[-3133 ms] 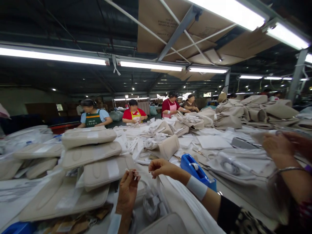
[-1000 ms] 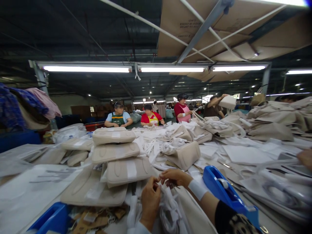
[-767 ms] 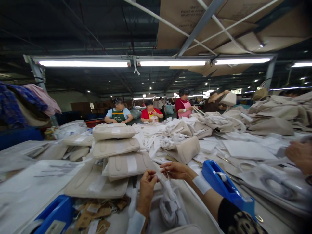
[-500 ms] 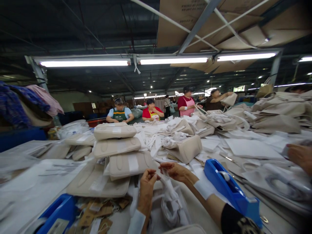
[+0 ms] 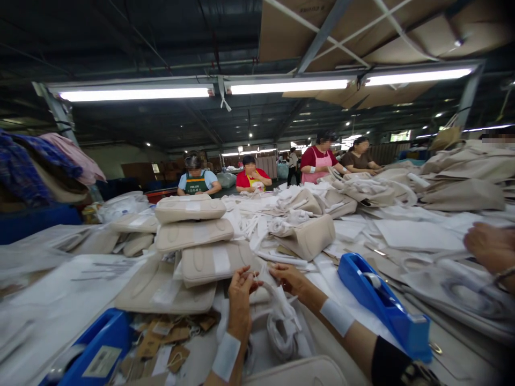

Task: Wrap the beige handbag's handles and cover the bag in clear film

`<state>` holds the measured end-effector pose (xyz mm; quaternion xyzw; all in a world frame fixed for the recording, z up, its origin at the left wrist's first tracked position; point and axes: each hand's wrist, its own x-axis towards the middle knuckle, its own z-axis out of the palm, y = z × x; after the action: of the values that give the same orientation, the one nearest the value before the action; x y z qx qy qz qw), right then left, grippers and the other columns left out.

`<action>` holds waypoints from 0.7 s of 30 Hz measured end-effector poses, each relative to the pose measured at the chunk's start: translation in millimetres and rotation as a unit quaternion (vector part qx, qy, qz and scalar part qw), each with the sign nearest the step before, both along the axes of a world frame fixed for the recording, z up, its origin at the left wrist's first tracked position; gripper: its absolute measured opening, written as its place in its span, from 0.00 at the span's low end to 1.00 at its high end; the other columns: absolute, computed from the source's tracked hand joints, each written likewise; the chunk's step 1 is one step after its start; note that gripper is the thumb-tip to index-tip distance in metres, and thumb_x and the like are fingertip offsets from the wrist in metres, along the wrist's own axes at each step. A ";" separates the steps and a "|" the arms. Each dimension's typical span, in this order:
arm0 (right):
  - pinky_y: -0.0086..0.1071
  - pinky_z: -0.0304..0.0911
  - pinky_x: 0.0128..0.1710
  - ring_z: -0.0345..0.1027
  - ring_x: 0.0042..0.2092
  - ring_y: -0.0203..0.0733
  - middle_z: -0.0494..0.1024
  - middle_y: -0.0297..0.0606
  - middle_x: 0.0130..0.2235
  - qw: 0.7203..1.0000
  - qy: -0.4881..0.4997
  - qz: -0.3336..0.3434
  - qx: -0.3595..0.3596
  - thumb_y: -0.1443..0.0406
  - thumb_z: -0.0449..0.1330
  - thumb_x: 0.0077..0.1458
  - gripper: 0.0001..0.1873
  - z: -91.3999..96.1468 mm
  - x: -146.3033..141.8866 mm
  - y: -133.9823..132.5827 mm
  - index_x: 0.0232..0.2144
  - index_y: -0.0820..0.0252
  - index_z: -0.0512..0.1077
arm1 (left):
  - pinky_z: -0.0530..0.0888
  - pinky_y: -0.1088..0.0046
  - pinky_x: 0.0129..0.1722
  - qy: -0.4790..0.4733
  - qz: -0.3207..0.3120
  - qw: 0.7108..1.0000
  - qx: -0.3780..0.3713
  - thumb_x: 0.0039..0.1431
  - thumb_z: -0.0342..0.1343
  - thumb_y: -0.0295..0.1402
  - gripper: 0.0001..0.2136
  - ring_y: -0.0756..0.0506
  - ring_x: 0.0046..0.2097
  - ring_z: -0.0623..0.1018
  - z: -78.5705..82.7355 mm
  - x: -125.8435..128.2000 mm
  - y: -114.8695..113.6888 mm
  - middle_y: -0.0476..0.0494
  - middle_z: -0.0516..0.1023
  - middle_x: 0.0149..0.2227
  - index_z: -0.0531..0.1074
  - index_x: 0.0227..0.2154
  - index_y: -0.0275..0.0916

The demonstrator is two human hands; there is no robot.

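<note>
My left hand (image 5: 240,297) and my right hand (image 5: 290,277) are raised close together over the table, both pinched on a thin white strap (image 5: 269,287) that runs down to a white wrapped bundle (image 5: 284,329). The fingertips of the two hands are a short gap apart. Both wrists wear white bands. A beige bag piece (image 5: 295,371) lies at the bottom edge just below the bundle.
A blue tape dispenser (image 5: 382,305) stands right of my right hand, another (image 5: 94,354) at lower left. Stacked beige padded bags (image 5: 193,236) sit left of centre. Another person's hand (image 5: 491,249) works at the right. Several workers (image 5: 251,179) stand across the cluttered table.
My hands came together from apart, dropped onto the white bundle, then lifted slightly with the strap pinched between them. The camera turned left, which brought the left dispenser into view.
</note>
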<state>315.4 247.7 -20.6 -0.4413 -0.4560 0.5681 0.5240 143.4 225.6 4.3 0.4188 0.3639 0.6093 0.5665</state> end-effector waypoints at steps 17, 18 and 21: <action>0.28 0.44 0.26 0.50 0.26 0.31 0.58 0.27 0.22 0.962 -0.221 0.031 0.160 0.50 0.60 0.49 0.21 16.2 -5.8 -4.2 0.20 0.60 0.63 | 0.77 0.70 0.36 -0.005 0.038 0.999 -0.016 0.51 0.61 0.36 0.21 0.46 0.31 0.82 0.9 -0.1 -1.3 0.41 0.81 0.38 0.66 0.47 0.38; 0.28 0.43 0.26 0.49 0.26 0.31 0.58 0.26 0.22 0.958 -0.233 0.038 0.164 0.50 0.60 0.50 0.21 17.0 -6.4 -3.5 0.20 0.60 0.63 | 0.77 0.70 0.36 -0.003 0.038 0.999 -0.015 0.51 0.61 0.35 0.20 0.46 0.31 0.82 0.6 -0.2 -0.9 0.40 0.81 0.38 0.66 0.47 0.38; 0.29 0.42 0.25 0.47 0.25 0.31 0.56 0.26 0.21 0.945 -0.272 0.067 0.171 0.52 0.59 0.52 0.20 19.5 -6.3 -0.2 0.20 0.60 0.62 | 0.77 0.71 0.33 0.008 0.036 0.999 -0.008 0.52 0.60 0.35 0.20 0.46 0.30 0.82 0.8 -0.6 -0.5 0.38 0.81 0.40 0.65 0.48 0.37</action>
<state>309.1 247.5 -1.0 -0.4509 -0.7002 0.3740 0.4081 142.9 225.2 5.1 0.4059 0.3884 0.6229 0.5444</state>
